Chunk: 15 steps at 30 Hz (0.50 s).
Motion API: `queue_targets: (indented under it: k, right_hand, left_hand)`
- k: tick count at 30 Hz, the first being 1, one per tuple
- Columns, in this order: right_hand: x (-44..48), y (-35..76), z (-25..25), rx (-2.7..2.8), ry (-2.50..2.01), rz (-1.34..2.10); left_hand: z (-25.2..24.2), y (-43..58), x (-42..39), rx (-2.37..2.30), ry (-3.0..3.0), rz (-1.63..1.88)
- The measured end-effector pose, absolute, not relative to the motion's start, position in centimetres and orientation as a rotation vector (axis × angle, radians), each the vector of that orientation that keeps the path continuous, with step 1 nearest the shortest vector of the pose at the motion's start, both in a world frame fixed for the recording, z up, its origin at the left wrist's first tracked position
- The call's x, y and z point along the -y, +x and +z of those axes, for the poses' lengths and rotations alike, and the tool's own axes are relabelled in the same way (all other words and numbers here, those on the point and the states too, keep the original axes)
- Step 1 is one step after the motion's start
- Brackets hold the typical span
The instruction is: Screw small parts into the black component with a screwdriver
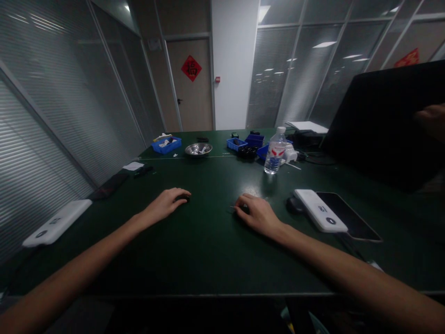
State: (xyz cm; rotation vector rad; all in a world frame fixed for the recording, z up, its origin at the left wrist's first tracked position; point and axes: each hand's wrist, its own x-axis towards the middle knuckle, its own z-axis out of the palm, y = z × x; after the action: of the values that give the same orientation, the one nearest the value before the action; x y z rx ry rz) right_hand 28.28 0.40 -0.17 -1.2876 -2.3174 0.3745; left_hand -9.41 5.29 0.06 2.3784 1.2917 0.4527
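Small black object [185,198] on a dark green table [208,250], under the curled, closed-together fingers of the left hand [166,202]. The right hand [257,214] curls over another small dark piece [244,209]. Whether either hand grips cannot be told. A clear plastic water bottle [275,150] stands beyond.

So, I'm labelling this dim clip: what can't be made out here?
Head view: small dark thing under the left hand, mostly covered, unidentifiable.
Head view: thin piece at the right hand, too small, partly hidden by the hand.
Head view: blue bins far off, contents too small and blurred.
Head view: another person's hand, cut off by the right edge.
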Motion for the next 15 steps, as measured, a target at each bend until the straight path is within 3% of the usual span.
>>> queue_targets:
  k: [8,15]
  right_hand:
    - [-0.3,28.2,0.0,2.323,-1.309,0.364]
    - [-0.3,28.2,0.1,2.333,-1.310,0.373]
  left_hand:
    - [-0.9,-24.8,-10.5,-2.006,2.193,0.521]
    - [-1.1,-29.0,-10.7,-2.152,2.071,0.485]
